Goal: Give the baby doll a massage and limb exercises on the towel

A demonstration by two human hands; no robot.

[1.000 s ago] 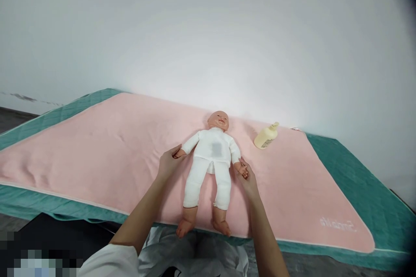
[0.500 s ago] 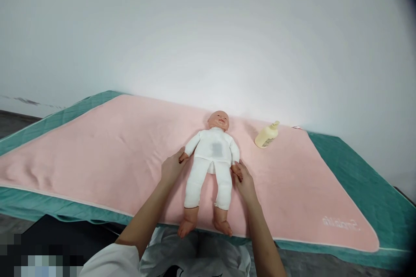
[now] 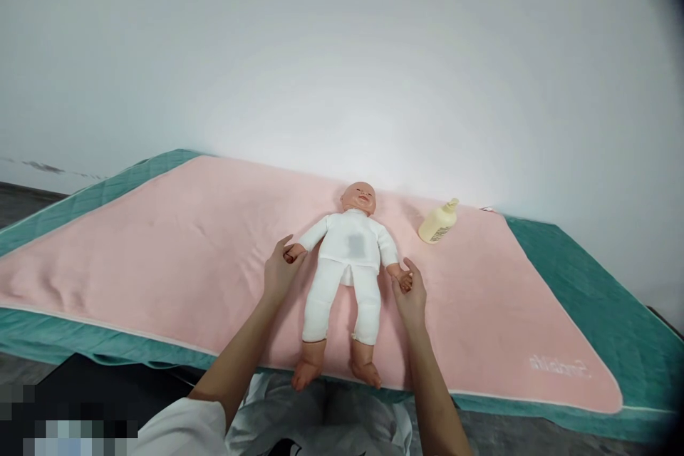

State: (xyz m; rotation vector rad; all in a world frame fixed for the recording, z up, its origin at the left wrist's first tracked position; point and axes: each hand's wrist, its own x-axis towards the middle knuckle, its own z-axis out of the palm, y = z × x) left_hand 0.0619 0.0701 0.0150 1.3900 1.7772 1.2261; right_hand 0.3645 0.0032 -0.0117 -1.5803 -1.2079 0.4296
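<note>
A baby doll (image 3: pixel 350 246) lies face up on a pink mat (image 3: pixel 176 242), its head toward the wall and its bare feet at the near edge. Its body, arms and legs are white cloth, with a grey patch on the chest. My left hand (image 3: pixel 281 272) is closed round the doll's hand on the left side, thumb and fingers on either side of it. On the right, my right hand (image 3: pixel 411 296) grips the doll's other hand between thumb and fingers. Both of the doll's arms are spread outward from its body.
A pale yellow pump bottle (image 3: pixel 438 222) lies on the mat to the right of the doll. Beneath the mat is a green quilted cover (image 3: pixel 603 299). A white wall (image 3: pixel 342 64) rises behind the far edge. Something black (image 3: pixel 101 399) stands at the lower left.
Both my hands have drawn the doll's hands outward, away from its body, so its arms are spread wider. The doll's trunk and the bottle stay in place.
</note>
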